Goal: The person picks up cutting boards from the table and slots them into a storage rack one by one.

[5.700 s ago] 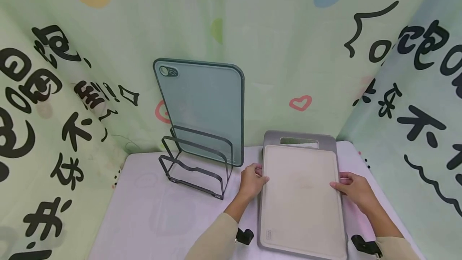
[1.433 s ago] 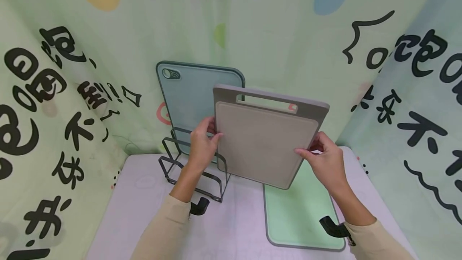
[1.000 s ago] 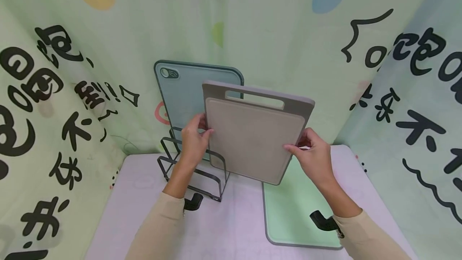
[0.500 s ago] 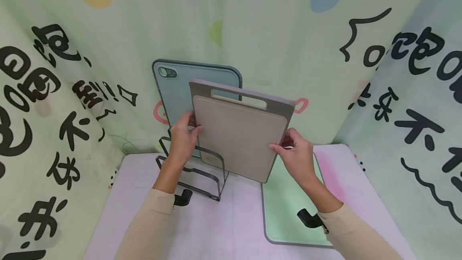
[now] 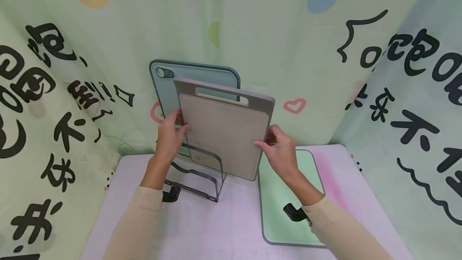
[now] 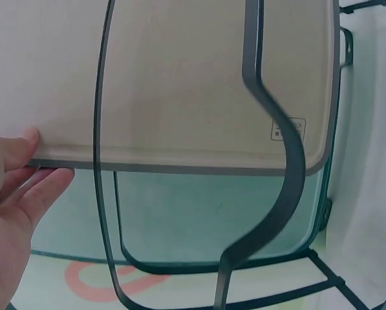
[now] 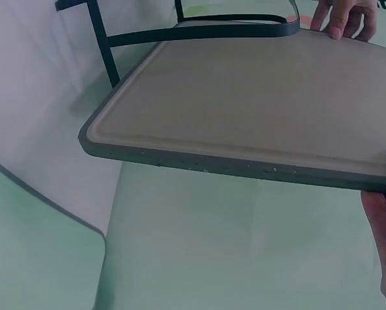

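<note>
My left hand [image 5: 169, 133] pinches the left edge of a beige cutting board [image 5: 225, 131] with a grey rim and a handle slot along its top. On its right edge, my right hand [image 5: 281, 147] pinches it between thumb and fingers. The board is tilted, its lower left part behind a bar of the dark metal rack [image 5: 212, 198]. Behind it, a blue-green board [image 5: 202, 73] with an oval opening in one corner stands in the rack. Bars of the rack cross in front of the beige board [image 6: 180, 84] in the left wrist view.
A light green board [image 5: 274, 212] with a grey rim lies flat on the pale table [image 5: 223, 228], under my right forearm. A patterned curtain [image 5: 260, 23] surrounds the table at the back and sides.
The beige board was first lying on the table over the green board. Both hands have lifted it upright and carried it left, and its lower left part now overlaps the rack further.
</note>
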Available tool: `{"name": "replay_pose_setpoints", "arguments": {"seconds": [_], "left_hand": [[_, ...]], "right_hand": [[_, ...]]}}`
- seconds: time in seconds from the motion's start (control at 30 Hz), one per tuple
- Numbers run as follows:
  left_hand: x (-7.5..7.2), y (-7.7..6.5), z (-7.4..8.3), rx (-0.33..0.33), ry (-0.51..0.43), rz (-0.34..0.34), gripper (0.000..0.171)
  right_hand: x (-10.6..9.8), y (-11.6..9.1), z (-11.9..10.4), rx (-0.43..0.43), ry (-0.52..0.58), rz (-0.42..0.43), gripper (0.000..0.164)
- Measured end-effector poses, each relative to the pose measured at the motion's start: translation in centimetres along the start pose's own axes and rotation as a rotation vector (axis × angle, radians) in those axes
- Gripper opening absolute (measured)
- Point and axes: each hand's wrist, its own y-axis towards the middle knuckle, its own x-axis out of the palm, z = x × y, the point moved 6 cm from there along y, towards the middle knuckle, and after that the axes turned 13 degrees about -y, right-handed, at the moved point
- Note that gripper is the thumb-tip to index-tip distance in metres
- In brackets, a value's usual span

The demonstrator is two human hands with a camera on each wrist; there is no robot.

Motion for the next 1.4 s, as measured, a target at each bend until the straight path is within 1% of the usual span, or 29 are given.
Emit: {"name": "replay_pose_setpoints", "arguments": {"seconds": [0.2, 0.4, 0.67, 0.8, 0.93, 1.03, 1.17, 1.27, 1.4], "left_hand": [[-0.8, 0.4, -0.7, -0.004, 0.036, -0.01, 0.039], [-1.7, 0.6, -1.3, -0.019, 0.071, -0.018, 0.04], [-2.6, 1.3, -2.0, -0.031, 0.057, -0.004, 0.042], [-3.1, 1.4, -2.5, -0.045, 0.063, -0.018, 0.04], [-3.6, 1.5, -3.1, -0.054, 0.045, -0.012, 0.042], [-3.8, 1.7, -3.4, -0.053, 0.027, -0.005, 0.046], [-4.1, 1.7, -3.8, -0.054, 0.037, -0.005, 0.052], [-4.3, 1.6, -4.2, -0.07, 0.044, 0.003, 0.058], [-4.7, 1.6, -4.7, -0.102, 0.045, 0.021, 0.057]], "right_hand": [[1.2, 0.2, -0.5, -0.009, 0.0, -0.002, 0.032], [2.4, 0.2, -1.1, 0.002, -0.012, 0.001, 0.031], [3.7, 0.5, -2.3, -0.048, -0.026, 0.016, 0.031], [4.3, 0.6, -2.8, -0.041, -0.028, 0.011, 0.031], [5.1, 0.6, -3.2, -0.035, -0.032, -0.001, 0.03], [5.7, 0.6, -3.4, -0.034, -0.039, -0.003, 0.03], [6.3, 0.8, -3.6, -0.038, -0.039, 0.002, 0.029], [6.8, 1.0, -3.7, -0.04, -0.046, -0.001, 0.029], [7.4, 1.1, -4.0, -0.044, -0.069, -0.013, 0.03]]}}
